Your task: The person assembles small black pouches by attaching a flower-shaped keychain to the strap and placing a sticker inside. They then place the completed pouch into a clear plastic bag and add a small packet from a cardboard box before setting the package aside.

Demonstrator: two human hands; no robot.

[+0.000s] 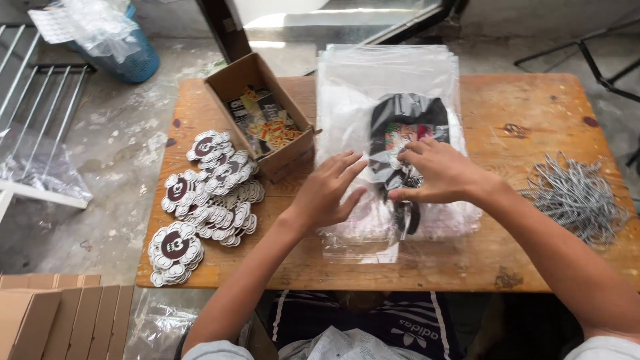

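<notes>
**Both hands flat on a bagged dark item**

A stack of clear plastic bags (387,100) lies in the middle of the wooden table (533,120). On top of it, inside the uppermost bag, sits a dark item (408,120) with a colourful print.

The left hand (327,193) rests palm down on the bag's left side. Its fingers (347,163) are spread loosely and lie flat on the plastic; they grip nothing. The right hand (440,173) covers the lower part of the dark item. Its fingers (412,148) are slightly bent and close together, the tips pressing on the plastic over the print, while the thumb lies along the item's lower edge. Whether they pinch the plastic cannot be told.

Left of the bags stands an open cardboard box (260,117) with printed cards inside, touching the stack's edge. Further left lie piles of flower-shaped stickers (210,193). At the right end of the table, well apart from the hands, lies a heap of grey wire ties (577,197).
</notes>
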